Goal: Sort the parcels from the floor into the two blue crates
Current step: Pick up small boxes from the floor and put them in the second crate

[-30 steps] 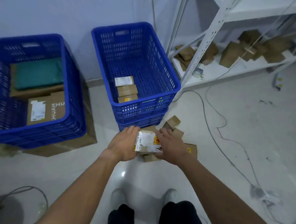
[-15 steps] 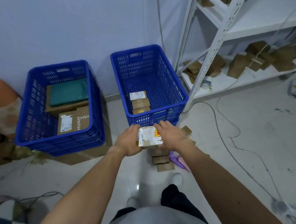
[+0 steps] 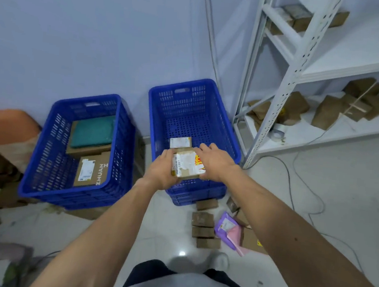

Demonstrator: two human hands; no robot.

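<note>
one parcel between two hands

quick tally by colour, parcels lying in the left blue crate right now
green parcel: 1
brown boxes: 2
total: 3

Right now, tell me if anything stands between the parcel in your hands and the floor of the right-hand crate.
Nothing visible does. The left hand and right hand hold the parcel over the right-hand crate's near end. A small labelled box lies inside just beyond, so it may land on that.
</note>
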